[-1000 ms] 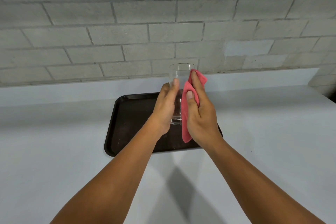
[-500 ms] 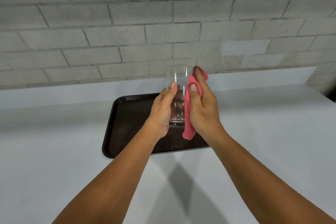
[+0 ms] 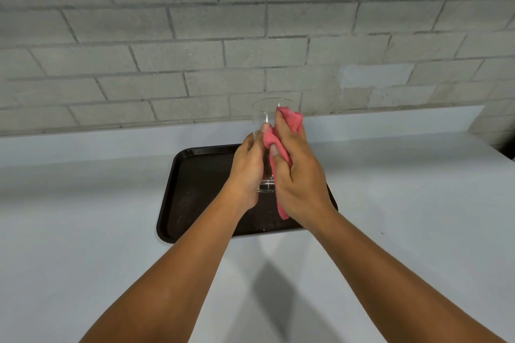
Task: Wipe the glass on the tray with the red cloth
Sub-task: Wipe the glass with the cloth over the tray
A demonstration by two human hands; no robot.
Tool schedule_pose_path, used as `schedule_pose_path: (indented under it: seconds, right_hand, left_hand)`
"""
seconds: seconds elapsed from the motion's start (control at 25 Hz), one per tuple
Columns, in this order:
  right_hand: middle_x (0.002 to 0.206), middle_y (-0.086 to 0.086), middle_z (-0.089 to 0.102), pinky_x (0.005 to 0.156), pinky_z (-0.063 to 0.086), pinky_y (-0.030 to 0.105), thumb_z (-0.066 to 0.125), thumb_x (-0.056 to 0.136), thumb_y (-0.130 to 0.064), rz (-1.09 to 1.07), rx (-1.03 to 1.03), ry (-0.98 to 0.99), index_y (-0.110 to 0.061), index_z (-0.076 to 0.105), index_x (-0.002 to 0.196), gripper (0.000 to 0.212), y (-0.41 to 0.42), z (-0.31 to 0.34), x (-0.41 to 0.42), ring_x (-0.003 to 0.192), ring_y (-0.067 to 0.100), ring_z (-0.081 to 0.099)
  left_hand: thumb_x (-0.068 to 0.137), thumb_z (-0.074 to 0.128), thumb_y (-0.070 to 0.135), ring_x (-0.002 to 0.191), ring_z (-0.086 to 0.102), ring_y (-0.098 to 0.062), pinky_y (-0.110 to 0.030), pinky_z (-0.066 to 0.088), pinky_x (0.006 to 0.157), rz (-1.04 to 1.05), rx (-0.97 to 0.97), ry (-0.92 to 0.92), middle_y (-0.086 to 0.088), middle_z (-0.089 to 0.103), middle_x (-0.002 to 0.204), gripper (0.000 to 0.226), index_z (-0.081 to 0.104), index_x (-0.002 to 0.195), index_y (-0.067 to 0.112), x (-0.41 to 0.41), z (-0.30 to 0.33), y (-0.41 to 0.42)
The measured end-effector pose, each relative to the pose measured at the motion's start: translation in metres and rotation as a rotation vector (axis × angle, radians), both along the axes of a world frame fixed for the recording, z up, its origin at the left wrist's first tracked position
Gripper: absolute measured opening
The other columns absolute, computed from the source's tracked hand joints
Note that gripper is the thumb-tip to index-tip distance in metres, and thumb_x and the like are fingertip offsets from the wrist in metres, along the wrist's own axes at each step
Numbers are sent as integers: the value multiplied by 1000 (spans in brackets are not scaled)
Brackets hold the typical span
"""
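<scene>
The left hand [image 3: 249, 172] grips the clear glass [image 3: 266, 120], holding it upright above the dark tray [image 3: 195, 192] on the white counter [image 3: 83, 203]. The right hand [image 3: 299, 172] clutches the red cloth [image 3: 281, 147], pressing it against the glass's side.

Both hands hid most of the glass [image 3: 264, 115]. The tray's [image 3: 178, 198] right side lay behind them, and its small specks were unidentifiable.

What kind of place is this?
Probably a plain kitchen or work counter: a white counter against a grey brick wall, with a dark tray on it.
</scene>
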State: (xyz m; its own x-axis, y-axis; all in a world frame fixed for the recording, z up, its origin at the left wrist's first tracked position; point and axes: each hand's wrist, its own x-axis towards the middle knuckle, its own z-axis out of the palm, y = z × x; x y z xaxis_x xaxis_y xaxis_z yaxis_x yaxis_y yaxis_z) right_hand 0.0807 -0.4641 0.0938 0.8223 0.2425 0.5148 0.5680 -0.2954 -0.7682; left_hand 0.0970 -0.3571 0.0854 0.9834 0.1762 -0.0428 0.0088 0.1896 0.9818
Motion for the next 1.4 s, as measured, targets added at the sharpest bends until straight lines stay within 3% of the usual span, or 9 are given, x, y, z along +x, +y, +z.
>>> schedule_pose_path:
  seconds: [0.08,0.28,0.36,0.48,0.68,0.8,1.0,1.24,1.4]
  right_hand:
    - [148,-35,23,109,26,11,38,103,-30,33,19,13,-48,20,149,52,-3,-4,-3,137,-14,25]
    - [129,-37,37,98,38,9,37,105,-28,-106,160,221,-35,28,152,48,-16,13,21,120,-6,48]
    - [134,-41,35,104,37,15,39,104,-26,-64,98,119,-35,27,151,50,-6,14,9,123,-9,45]
    - [152,-17,31,111,24,12,40,101,-23,-35,-51,-55,-26,29,152,52,2,0,-12,140,-4,24]
    - [144,-23,36,109,37,24,42,104,-21,-58,49,129,-36,26,151,53,-12,15,17,132,0,41]
    - [157,-10,31,112,36,30,43,103,-20,-35,-48,-18,-35,28,151,53,-6,10,5,142,7,33]
    - [155,-16,33,108,27,10,45,101,-13,37,-71,-68,-42,31,147,57,-13,-22,-20,143,-2,25]
    - [151,-17,38,109,40,27,45,103,-17,0,64,54,-36,34,149,51,-9,4,1,133,-2,42]
    - [149,-25,36,102,31,6,47,100,-10,87,6,-70,-36,36,146,54,-9,-13,-22,135,-14,29]
  left_hand:
    - [93,55,59,106,73,-22,-39,57,93,-3,-26,5,-8,77,112,55,68,120,13,-2,1,1]
    - [77,64,65,79,70,-24,-37,60,69,-67,-82,-41,-9,72,93,63,70,109,12,-11,-2,-2]
    - [85,62,62,89,72,-22,-36,59,73,-53,-40,-20,-9,75,101,61,68,117,11,-6,1,-1]
    - [91,53,62,110,71,-20,-38,56,92,-20,17,24,-4,76,116,55,67,124,20,-4,1,3]
    - [91,57,58,97,76,-23,-37,60,78,-33,-32,10,-13,77,109,55,68,119,12,-13,-7,-6]
    - [93,57,57,100,75,-24,-36,60,77,-8,-37,2,-8,79,106,52,68,120,13,-10,-1,-1]
    - [94,54,58,99,76,-18,-38,59,86,30,-58,37,0,80,100,46,71,116,21,-13,-2,2]
    - [93,55,58,103,74,-27,-44,59,92,61,-12,9,-14,77,108,53,69,114,12,-12,6,-3]
    - [91,57,60,100,75,-19,-39,58,88,78,-7,25,-3,78,102,52,68,117,16,-7,12,3]
